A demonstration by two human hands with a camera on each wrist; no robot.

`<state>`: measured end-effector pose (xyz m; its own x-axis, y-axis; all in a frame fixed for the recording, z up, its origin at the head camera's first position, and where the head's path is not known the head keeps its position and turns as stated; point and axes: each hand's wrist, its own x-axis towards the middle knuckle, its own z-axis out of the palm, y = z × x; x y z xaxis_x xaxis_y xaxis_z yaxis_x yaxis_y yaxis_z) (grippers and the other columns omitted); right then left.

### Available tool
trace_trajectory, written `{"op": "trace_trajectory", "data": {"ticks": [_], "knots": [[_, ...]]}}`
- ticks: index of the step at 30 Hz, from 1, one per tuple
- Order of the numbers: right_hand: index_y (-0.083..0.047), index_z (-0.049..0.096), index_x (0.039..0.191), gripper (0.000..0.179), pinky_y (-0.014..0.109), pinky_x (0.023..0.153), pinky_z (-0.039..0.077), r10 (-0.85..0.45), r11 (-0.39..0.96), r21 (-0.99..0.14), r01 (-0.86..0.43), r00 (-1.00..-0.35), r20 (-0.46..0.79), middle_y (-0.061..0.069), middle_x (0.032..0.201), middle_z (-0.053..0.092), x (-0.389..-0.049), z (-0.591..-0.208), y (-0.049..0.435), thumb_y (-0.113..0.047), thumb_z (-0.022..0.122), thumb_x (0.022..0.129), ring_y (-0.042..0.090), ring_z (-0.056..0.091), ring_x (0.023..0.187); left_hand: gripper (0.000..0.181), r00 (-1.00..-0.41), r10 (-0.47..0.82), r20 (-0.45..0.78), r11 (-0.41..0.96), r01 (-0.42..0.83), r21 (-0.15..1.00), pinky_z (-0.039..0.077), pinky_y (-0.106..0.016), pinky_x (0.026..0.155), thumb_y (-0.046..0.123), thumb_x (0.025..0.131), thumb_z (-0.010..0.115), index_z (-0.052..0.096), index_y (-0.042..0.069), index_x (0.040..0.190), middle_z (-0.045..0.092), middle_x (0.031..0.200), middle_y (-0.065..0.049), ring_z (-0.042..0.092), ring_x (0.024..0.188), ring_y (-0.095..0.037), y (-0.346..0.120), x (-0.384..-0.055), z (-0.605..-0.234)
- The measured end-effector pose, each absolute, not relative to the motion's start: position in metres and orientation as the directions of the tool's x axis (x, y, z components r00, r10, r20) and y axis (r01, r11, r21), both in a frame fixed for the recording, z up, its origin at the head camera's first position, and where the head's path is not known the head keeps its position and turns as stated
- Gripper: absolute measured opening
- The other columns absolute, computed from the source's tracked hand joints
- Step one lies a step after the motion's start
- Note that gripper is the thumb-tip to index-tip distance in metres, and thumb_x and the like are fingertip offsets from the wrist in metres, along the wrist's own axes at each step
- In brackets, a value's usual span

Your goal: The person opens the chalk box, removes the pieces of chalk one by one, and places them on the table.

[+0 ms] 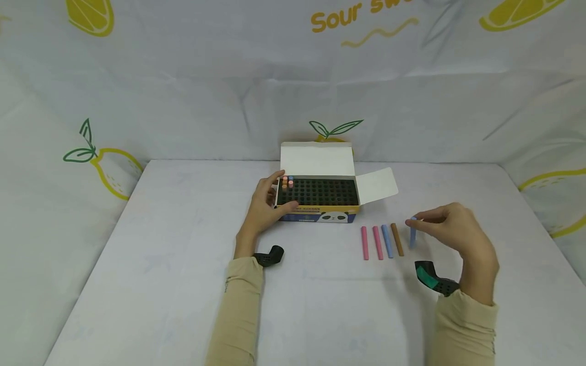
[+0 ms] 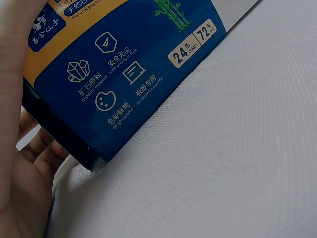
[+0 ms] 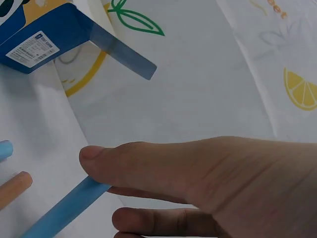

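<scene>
My left hand [image 1: 265, 203] grips the left end of a chalk box [image 1: 316, 216], thumb along the front edge and fingers round the far left corner. The blue and yellow box has its lid raised; inside, a black grid of holes [image 1: 320, 192] bears several chalk sticks [image 1: 287, 182] in its far left corner. In the left wrist view, the box's printed front [image 2: 124, 74] fills the upper left. To the right of the box, my right hand [image 1: 453, 229] pinches the top of a blue chalk stick [image 3: 69, 208] between thumb and fingers, holding it nearly upright close over the table.
On the table in front of the box's right end lie two pink chalk sticks [image 1: 364, 243], a blue one [image 1: 387, 241] and a brown one [image 1: 397, 239]. The box's white side flap [image 1: 377, 185] sticks out to the right. A lemon-print cloth [image 1: 206, 112] hangs behind the table.
</scene>
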<state>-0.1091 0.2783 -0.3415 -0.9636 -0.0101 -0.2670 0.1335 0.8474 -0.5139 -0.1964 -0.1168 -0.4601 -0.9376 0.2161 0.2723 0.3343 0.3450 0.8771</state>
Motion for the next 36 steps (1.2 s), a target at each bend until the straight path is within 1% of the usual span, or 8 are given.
{"op": "trace_trajectory", "data": {"ticks": [2, 4, 10, 14, 19, 26, 30, 36], "knots": [[0.0, 0.072, 0.126, 0.057, 0.064, 0.094, 0.048, -0.011, 0.85, -0.506, 0.146, -0.956, -0.294, 0.026, 0.128, 0.069, -0.111, -0.345, 0.28, -0.049, 0.068, 0.096, 0.05, 0.052, 0.129, 0.082, -0.938, 0.217, 0.272, 0.343, 0.334, 0.878, 0.039, -0.03, 0.07, 0.053, 0.085, 0.08, 0.042, 0.032, 0.155, 0.048, 0.134, -0.011, 0.042, 0.088, -0.02, -0.117, -0.196, -0.46], [0.0, 0.071, 0.126, 0.057, 0.064, 0.094, 0.048, -0.011, 0.851, -0.502, 0.151, -0.952, -0.306, 0.027, 0.131, 0.067, -0.112, -0.349, 0.281, -0.048, 0.067, 0.096, 0.051, 0.051, 0.13, 0.082, -0.938, 0.217, 0.27, 0.343, 0.332, 0.879, 0.039, -0.03, 0.07, 0.052, 0.085, 0.08, 0.042, 0.032, 0.155, 0.048, 0.134, -0.011, 0.043, 0.088, -0.02, -0.117, -0.196, -0.459], [0.0, 0.068, 0.131, 0.059, 0.066, 0.094, 0.047, 0.017, 0.85, -0.497, 0.175, -0.952, -0.306, 0.032, 0.136, 0.061, -0.116, -0.357, 0.281, -0.05, 0.064, 0.098, 0.054, 0.049, 0.131, 0.095, -0.936, 0.219, 0.275, 0.346, 0.338, 0.875, 0.039, -0.029, 0.07, 0.08, 0.078, 0.067, 0.042, 0.032, 0.155, 0.049, 0.133, -0.011, 0.043, 0.088, -0.02, -0.116, -0.196, -0.459], [-0.002, 0.068, 0.131, 0.059, 0.065, 0.091, 0.048, 0.042, 0.845, -0.5, 0.188, -0.957, -0.288, 0.033, 0.135, 0.06, -0.119, -0.364, 0.28, -0.05, 0.063, 0.098, 0.055, 0.051, 0.129, 0.098, -0.935, 0.22, 0.279, 0.348, 0.342, 0.873, 0.039, -0.029, 0.07, 0.084, 0.076, 0.064, 0.042, 0.031, 0.155, 0.049, 0.133, -0.011, 0.043, 0.088, -0.02, -0.117, -0.196, -0.46], [-0.001, 0.069, 0.13, 0.06, 0.066, 0.091, 0.048, 0.074, 0.834, -0.503, 0.226, -0.95, -0.304, 0.034, 0.138, 0.057, -0.123, -0.374, 0.279, -0.051, 0.063, 0.098, 0.055, 0.049, 0.13, 0.09, -0.937, 0.222, 0.27, 0.35, 0.335, 0.875, 0.039, -0.03, 0.07, 0.074, 0.081, 0.07, 0.041, 0.032, 0.156, 0.048, 0.134, -0.011, 0.043, 0.088, -0.02, -0.117, -0.195, -0.459], [0.003, 0.068, 0.128, 0.06, 0.068, 0.096, 0.046, 0.104, 0.824, -0.5, 0.268, -0.938, -0.332, 0.034, 0.14, 0.055, -0.124, -0.381, 0.277, -0.049, 0.063, 0.098, 0.056, 0.047, 0.132, 0.08, -0.939, 0.222, 0.264, 0.356, 0.33, 0.874, 0.039, -0.032, 0.071, 0.036, 0.086, 0.082, 0.041, 0.032, 0.156, 0.048, 0.134, -0.011, 0.043, 0.087, -0.021, -0.116, -0.196, -0.458], [0.004, 0.069, 0.127, 0.057, 0.068, 0.096, 0.046, 0.131, 0.817, -0.489, 0.305, -0.925, -0.358, 0.035, 0.14, 0.055, -0.123, -0.381, 0.275, -0.045, 0.066, 0.097, 0.056, 0.048, 0.131, 0.08, -0.94, 0.22, 0.259, 0.362, 0.326, 0.874, 0.039, -0.032, 0.071, 0.037, 0.086, 0.082, 0.041, 0.033, 0.156, 0.048, 0.135, -0.011, 0.043, 0.088, -0.021, -0.117, -0.196, -0.458], [0.005, 0.068, 0.127, 0.055, 0.069, 0.097, 0.044, 0.155, 0.795, -0.505, 0.337, -0.917, -0.368, 0.035, 0.141, 0.054, -0.123, -0.381, 0.273, -0.039, 0.069, 0.095, 0.055, 0.046, 0.133, 0.082, -0.941, 0.221, 0.257, 0.354, 0.323, 0.878, 0.04, -0.033, 0.072, 0.051, 0.085, 0.079, 0.041, 0.033, 0.156, 0.048, 0.135, -0.011, 0.044, 0.089, -0.022, -0.116, -0.195, -0.458]]}}
